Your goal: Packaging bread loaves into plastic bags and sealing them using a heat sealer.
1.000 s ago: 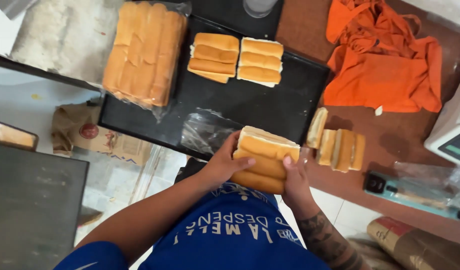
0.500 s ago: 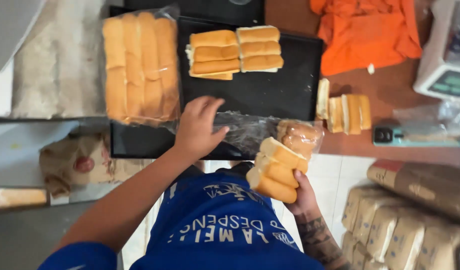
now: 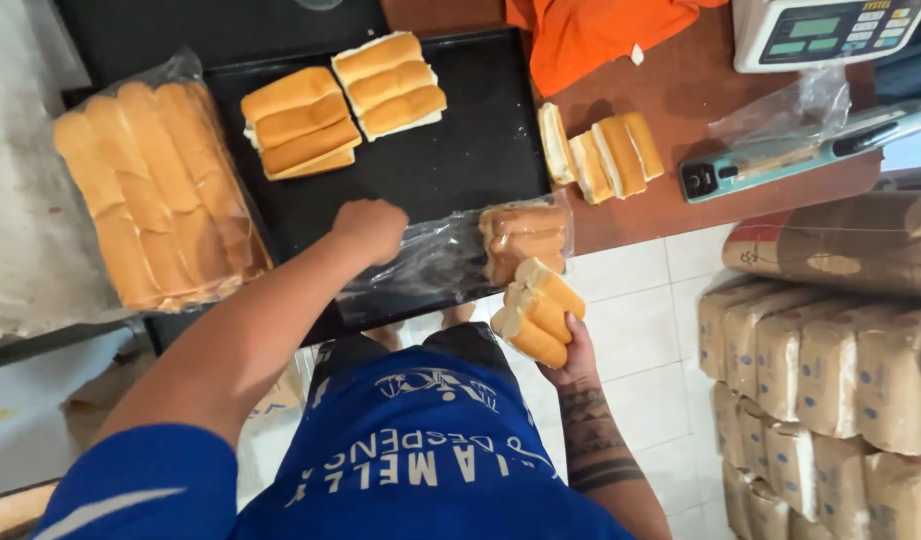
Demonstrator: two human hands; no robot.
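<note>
Left hand (image 3: 372, 228) had moved onto the clear plastic bag (image 3: 450, 258), fingers clenched on its edge; right hand (image 3: 570, 350) gripped three joined hot-dog buns (image 3: 536, 312) at the mouth, bagging underway.

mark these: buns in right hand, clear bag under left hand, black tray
buns (image 3: 536, 322), head view, top crust of the middle bun.
clear bag (image 3: 442, 260), head view, empty crumpled middle part.
black tray (image 3: 450, 160), head view, bare surface right of the bun stacks.
</note>
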